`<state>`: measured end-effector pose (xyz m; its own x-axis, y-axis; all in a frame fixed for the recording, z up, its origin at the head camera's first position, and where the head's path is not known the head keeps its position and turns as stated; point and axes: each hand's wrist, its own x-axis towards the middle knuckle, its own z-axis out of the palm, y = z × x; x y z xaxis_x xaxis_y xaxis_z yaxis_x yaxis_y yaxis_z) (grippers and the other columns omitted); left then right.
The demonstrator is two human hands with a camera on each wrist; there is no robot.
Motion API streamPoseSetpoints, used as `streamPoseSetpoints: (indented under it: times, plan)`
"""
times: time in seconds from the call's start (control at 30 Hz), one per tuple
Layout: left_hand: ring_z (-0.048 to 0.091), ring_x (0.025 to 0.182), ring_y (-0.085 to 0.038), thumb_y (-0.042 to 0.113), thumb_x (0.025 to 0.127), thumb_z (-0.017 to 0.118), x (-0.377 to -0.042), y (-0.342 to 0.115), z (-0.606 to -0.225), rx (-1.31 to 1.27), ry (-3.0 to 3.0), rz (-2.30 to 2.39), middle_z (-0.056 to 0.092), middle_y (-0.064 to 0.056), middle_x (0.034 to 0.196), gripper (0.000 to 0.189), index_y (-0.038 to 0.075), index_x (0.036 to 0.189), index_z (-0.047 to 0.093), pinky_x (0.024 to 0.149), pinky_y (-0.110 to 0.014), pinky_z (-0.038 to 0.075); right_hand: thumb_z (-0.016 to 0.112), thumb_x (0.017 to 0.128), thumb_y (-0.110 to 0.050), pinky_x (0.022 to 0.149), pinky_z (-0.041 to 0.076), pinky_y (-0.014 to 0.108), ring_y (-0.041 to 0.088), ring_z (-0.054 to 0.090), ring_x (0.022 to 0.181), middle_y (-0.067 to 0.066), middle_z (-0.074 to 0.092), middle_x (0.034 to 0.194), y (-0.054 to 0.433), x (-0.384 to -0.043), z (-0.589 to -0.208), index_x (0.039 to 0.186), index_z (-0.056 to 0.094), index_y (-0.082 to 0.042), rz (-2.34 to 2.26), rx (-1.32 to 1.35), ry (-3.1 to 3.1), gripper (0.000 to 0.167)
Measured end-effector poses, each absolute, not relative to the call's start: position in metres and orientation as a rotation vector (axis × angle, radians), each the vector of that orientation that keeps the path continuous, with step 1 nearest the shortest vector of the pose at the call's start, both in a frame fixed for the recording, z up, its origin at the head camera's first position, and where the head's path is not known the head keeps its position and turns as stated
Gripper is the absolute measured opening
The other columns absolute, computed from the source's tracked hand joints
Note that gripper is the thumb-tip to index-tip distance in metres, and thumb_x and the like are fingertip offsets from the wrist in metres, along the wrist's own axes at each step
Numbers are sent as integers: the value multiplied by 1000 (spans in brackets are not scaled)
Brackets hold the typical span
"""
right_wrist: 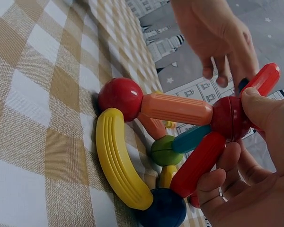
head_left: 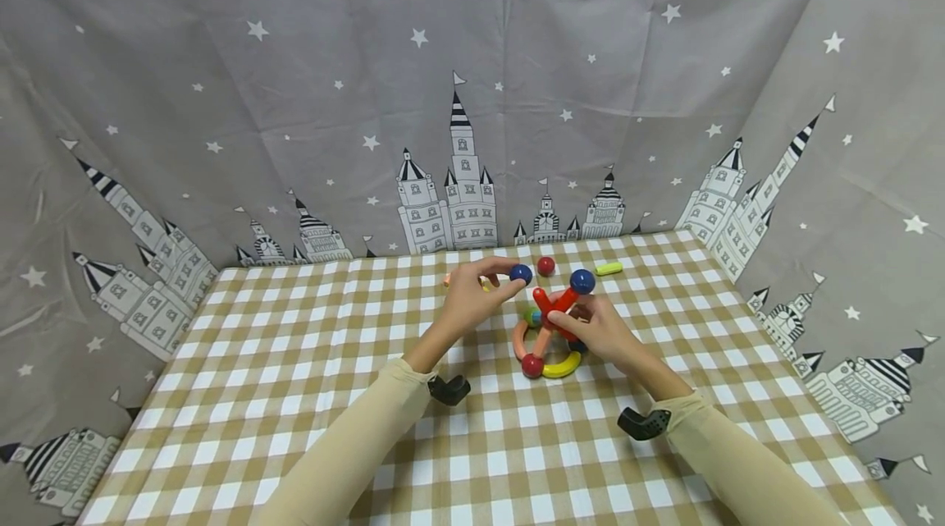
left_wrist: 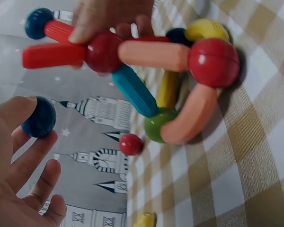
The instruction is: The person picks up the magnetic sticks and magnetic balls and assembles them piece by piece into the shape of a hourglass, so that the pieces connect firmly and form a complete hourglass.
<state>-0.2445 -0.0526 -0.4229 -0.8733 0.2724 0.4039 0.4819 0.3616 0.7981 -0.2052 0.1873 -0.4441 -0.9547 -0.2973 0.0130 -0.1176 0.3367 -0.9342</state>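
Note:
My left hand (head_left: 468, 296) pinches a blue ball (head_left: 520, 273) between thumb and fingers, raised to the left of a ball-and-stick structure. With its thumb and fingers my right hand (head_left: 601, 331) grips the structure's upper red ball (left_wrist: 104, 52), where several sticks meet. Two red sticks point up from there, one tipped with another blue ball (head_left: 582, 281); the other red stick (left_wrist: 52, 55) has a bare end. Salmon, teal and red sticks slope down to a ring on the cloth, made of a red ball (head_left: 532, 366), a yellow curved stick (right_wrist: 118, 158), a green ball (left_wrist: 158, 125) and a dark blue ball (right_wrist: 163, 208).
A loose red ball (head_left: 545, 266) and a yellow-green stick (head_left: 609, 268) lie behind the structure. Small orange and yellow pieces are partly hidden behind my left hand. The checked tablecloth (head_left: 295, 362) meets a grey castle-print curtain (head_left: 332, 116) at the back.

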Motion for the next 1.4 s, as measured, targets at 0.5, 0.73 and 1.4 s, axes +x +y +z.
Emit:
streamPoseSetpoints:
  times: [0.5, 0.73, 1.4]
  plan:
    - [64, 89, -33, 19, 88, 84, -220, -54, -404, -767, -2302, -1668, 77, -2, 108, 32, 10, 118, 77, 75, -38, 47, 70, 100, -25, 94, 50, 42, 29, 64, 103, 15, 72, 119, 189, -205, -445, 127, 64, -2, -1712, -430, 2424, 37]
    - [63, 90, -30, 14, 85, 86, -216, -51, -403, -776, -2316, -1642, 77, -5, 111, 35, 8, 118, 76, 76, -36, 45, 70, 100, -25, 92, 51, 40, 28, 64, 101, 15, 72, 118, 188, -205, -443, 127, 65, -2, -1712, -435, 2421, 36]
    - [64, 89, -28, 23, 89, 83, -217, -54, -403, -855, -2345, -1598, 76, 2, 110, 36, 12, 122, 74, 75, -41, 47, 70, 100, -28, 91, 51, 39, 28, 63, 99, 14, 72, 118, 189, -205, -443, 129, 65, -3, -1692, -419, 2411, 38]
